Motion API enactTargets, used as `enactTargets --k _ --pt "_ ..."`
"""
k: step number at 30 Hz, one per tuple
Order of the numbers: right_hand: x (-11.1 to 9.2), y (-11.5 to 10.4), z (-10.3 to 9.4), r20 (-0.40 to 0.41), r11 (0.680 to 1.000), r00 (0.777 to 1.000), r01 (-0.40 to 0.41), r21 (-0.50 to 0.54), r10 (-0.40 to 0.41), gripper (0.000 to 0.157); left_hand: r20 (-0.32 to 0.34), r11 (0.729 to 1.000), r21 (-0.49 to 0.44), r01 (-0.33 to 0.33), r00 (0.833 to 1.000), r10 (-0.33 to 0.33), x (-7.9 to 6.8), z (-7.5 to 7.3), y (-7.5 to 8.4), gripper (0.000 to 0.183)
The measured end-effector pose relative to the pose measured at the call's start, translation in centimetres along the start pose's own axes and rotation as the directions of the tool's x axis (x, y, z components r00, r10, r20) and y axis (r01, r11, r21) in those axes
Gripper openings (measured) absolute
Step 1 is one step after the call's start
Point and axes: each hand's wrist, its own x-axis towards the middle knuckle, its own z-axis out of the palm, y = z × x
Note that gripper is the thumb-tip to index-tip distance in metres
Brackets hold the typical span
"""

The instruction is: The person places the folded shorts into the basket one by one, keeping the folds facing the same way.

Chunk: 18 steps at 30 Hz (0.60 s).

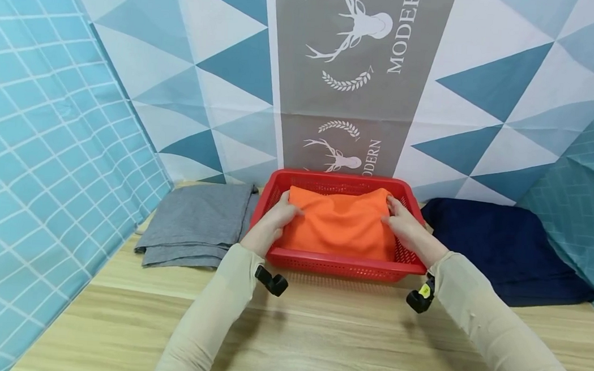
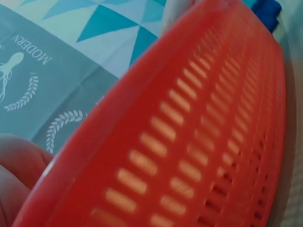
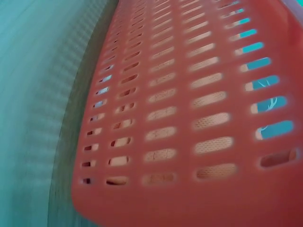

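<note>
A folded orange cloth (image 1: 339, 225) lies inside a red perforated plastic basket (image 1: 340, 261). At the cloth's left side, my left hand (image 1: 277, 215) holds its edge, with the thumb over the top. My right hand (image 1: 405, 221) grips the opposite edge near the far right corner. The fingertips under the cloth are hidden. In the left wrist view the basket wall (image 2: 113, 165) fills the middle, and part of the left hand (image 2: 19, 172) shows behind the rim. Only the slotted basket wall (image 3: 184, 137) is close in the right wrist view; the right hand is out of sight there.
A folded grey cloth (image 1: 200, 216) lies left of the basket, and a folded navy cloth (image 1: 497, 249) lies to its right. All stand on a wooden table (image 1: 328, 335). A patterned wall covering (image 1: 233, 62) rises right behind the basket.
</note>
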Motion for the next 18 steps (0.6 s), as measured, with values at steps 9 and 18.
enactTargets --k 9,18 --pt "-0.5 0.5 0.0 0.052 0.912 0.998 0.056 -0.407 -0.038 0.064 0.037 0.882 0.441 -0.167 0.985 0.168 -0.6 0.6 -0.5 0.083" --pt "-1.5 0.6 0.1 0.104 0.769 0.993 0.108 -0.630 -0.054 0.056 0.284 0.456 0.814 -0.360 0.931 0.228 -1.4 0.9 -0.4 0.048"
